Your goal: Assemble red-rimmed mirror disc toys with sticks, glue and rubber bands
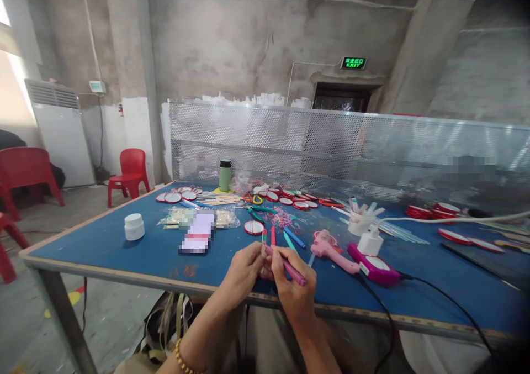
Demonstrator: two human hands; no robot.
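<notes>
Near the table's front edge, my left hand [243, 269] is closed around a thin stick [264, 237] with red and green bands near its upper end. Right beside it, my right hand [296, 288] grips a pink marker pen [295, 271] like a writing tool, its front end close to the stick. Whether the pen touches the stick cannot be made out. Just beyond my fingers lie a red pen [273, 235], a green pen [289, 240] and a blue pen [294, 237]. A round red-rimmed disc [254, 227] lies beyond my left hand.
A phone [197, 231] and white jar [134, 227] are at left. A pink glue gun [335, 253], magenta power strip [375, 266] and cup of sticks [359, 223] stand right. Green-handled pliers [255, 215], coloured bands [284, 217] and a green bottle [224, 176] are farther back.
</notes>
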